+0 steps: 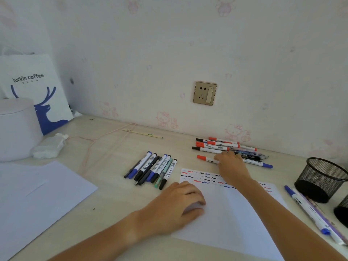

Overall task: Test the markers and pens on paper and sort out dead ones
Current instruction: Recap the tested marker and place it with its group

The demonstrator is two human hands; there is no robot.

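A white sheet of paper (226,219) lies on the desk with red, black and blue test squiggles along its far edge. My left hand (180,202) rests on the sheet's left side, fingers loosely curled. My right hand (231,164) reaches past the sheet to a pile of markers (218,146) with red, black and blue caps by the wall. Its fingers lie on a red-capped marker (205,158); I cannot tell if they grip it. A second group of blue and black pens (152,168) lies in a row left of the sheet.
Two black mesh pen cups (320,178) stand at the right, with a blue marker and a purple pen (310,210) lying beside them. Another blank sheet (37,194) lies at the left. A white canister (15,129), a paper bag and a pink cable occupy the far left.
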